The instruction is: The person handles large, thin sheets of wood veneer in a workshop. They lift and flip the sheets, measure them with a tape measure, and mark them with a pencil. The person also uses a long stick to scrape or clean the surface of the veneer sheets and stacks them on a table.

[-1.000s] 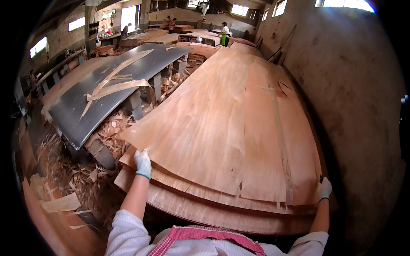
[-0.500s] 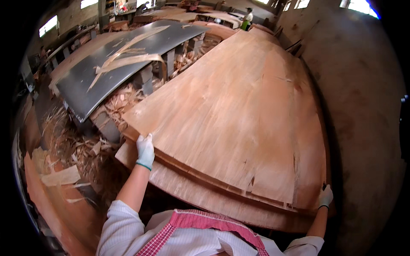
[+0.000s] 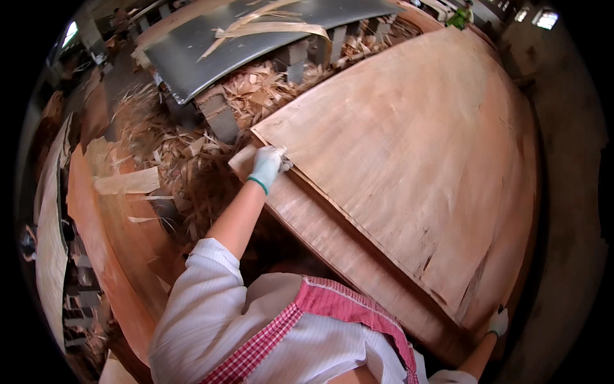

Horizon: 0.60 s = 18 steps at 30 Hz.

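Note:
A wide, pale reddish-brown wood veneer sheet (image 3: 396, 147) lies on top of a stack in front of me. My left hand (image 3: 267, 168), in a white glove with a green cuff, is closed on the sheet's near left edge, its knuckles up. My right hand (image 3: 497, 322), also gloved, is closed at the near right corner; its fingertips are partly hidden. Below the top sheet, a lower wood sheet (image 3: 313, 224) sticks out towards me.
A dark smooth panel (image 3: 256, 45) rests on blocks (image 3: 224, 121) at the far left, veneer strips (image 3: 275, 28) across it. Wood scraps (image 3: 256, 89) cover the floor between. Curved veneer sheets (image 3: 109, 237) stand at left. A person in green (image 3: 459, 18) is far off; a wall (image 3: 569, 192) runs along the right.
The view has turned left and down, so the stack appears further right. Both hands stay at the sheet's near edge, and more of the lower sheet shows by my left hand.

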Motion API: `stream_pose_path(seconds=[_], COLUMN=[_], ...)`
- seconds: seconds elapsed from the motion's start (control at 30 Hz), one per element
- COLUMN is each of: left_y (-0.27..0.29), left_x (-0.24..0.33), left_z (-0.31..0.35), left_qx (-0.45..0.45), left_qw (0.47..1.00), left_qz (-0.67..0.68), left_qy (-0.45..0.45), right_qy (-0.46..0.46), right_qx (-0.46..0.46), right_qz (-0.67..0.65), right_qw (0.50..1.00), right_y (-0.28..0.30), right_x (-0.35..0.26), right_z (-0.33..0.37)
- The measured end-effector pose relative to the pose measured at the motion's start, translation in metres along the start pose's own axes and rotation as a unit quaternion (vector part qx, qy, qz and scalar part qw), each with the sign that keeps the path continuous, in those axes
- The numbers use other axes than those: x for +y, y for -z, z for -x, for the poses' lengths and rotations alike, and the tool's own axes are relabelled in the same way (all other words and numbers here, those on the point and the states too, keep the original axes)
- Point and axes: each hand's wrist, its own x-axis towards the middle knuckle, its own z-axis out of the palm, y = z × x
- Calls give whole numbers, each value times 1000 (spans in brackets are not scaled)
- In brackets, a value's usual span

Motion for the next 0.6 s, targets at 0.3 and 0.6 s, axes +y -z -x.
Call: stream_pose_path(seconds=[0.3,0.6], left_y=[9,11], left_x=[-6,-23], left_z=[3,-12], left_qx=[-86,-38], left_qw=[987,988], left_qz=[-51,-82], left_qy=[-125,-123], right_qy=[-78,-99], right_qx=[-22,-124], right_qz=[16,-55], right_qw=[997,986], right_y=[16,14], right_x=[-41,-27], right_z=[0,5])
